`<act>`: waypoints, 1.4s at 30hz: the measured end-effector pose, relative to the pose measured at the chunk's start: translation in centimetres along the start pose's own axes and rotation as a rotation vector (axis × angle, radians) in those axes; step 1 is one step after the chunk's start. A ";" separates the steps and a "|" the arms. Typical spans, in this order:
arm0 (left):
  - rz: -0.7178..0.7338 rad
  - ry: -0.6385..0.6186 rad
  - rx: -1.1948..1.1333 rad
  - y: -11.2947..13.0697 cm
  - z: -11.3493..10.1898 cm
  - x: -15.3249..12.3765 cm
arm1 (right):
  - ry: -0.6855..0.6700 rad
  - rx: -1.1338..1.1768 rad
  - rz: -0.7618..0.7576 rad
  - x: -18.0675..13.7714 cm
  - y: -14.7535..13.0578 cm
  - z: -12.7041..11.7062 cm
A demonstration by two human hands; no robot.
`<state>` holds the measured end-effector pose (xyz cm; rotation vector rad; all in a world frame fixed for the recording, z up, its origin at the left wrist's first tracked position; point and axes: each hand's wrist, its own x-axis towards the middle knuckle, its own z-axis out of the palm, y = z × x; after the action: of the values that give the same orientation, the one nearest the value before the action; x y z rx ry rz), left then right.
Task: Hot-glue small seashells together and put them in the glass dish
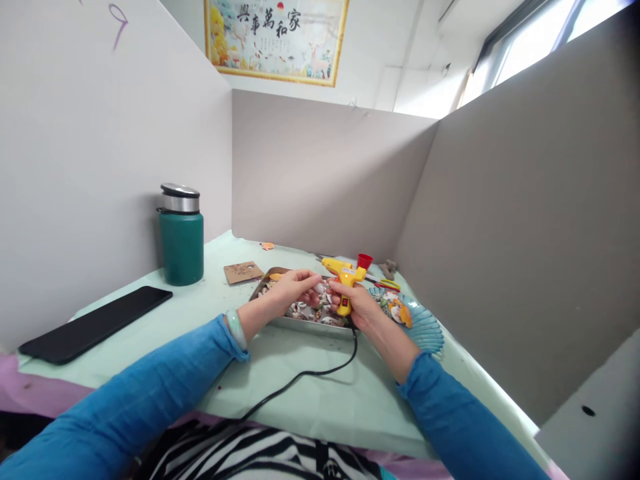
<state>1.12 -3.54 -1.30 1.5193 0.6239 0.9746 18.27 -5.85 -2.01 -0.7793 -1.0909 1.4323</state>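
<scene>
My right hand (357, 303) is wrapped round the handle of a yellow hot glue gun (345, 272), its nozzle pointing left and its black cord hanging toward me. Just left of it, my left hand (297, 290) has thumb and fingers pinched together at a small whitish shell-like piece (319, 288), partly hidden by the fingers. Both hands are above a metal tray (320, 327) full of shells (303, 311). A blue scalloped plate (431, 328) to the right bears more shells and orange pieces (401, 313).
A green bottle (181, 247) and a long black flat object (97, 325) are at the left. Behind the tray are a brown square board (243, 272), a red cup (365, 261) and scissors (387, 285). Grey partitions (320, 173) enclose the table. The cord (295, 380) crosses the front.
</scene>
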 end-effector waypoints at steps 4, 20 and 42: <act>-0.015 0.008 -0.033 0.1 0.0 -0.1 | 0.002 0.015 -0.009 0.0 0.0 -0.1; 0.178 0.083 0.317 0.3 0.7 0.0 | -0.025 -0.016 -0.010 0.2 0.1 -0.1; 0.042 -0.023 0.190 0.4 0.2 -0.1 | 0.065 -0.119 -0.167 -0.4 -0.1 0.2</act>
<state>1.21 -3.84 -0.92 1.7149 0.6859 0.9488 18.17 -6.31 -1.85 -0.7939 -1.1710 1.2031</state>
